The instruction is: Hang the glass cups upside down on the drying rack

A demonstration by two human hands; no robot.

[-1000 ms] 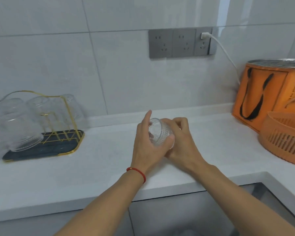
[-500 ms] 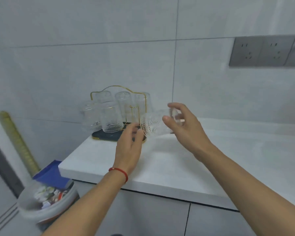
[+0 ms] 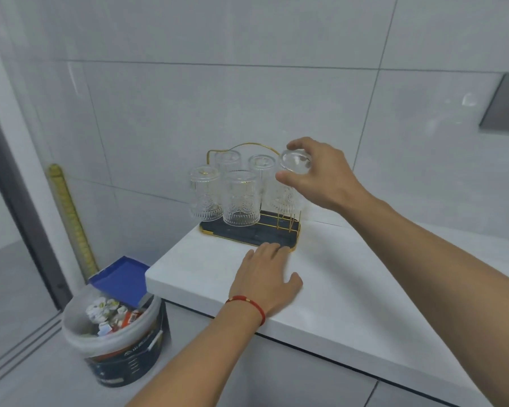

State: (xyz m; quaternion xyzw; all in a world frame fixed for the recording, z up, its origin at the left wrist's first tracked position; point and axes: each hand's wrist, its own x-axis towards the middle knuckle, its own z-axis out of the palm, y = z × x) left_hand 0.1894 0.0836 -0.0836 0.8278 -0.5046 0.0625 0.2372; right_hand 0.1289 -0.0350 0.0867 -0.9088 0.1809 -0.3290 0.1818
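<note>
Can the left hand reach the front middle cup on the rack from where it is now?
Probably yes. The left hand rests flat at the rack's front edge, and the front middle cup stands just behind it with nothing between them.

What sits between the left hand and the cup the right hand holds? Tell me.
In the head view, only the rack's dark tray and bare gold pegs separate the left hand from the held cup.

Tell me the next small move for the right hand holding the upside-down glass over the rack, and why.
Probably lower the clear patterned glass cup straight down onto the gold wire prongs beneath it, then let go. The right hand grips its upturned base with the mouth facing down, above the dark, gold-rimmed drying rack, while the left hand lies flat at the tray's edge. Four cups already hang there.
</note>
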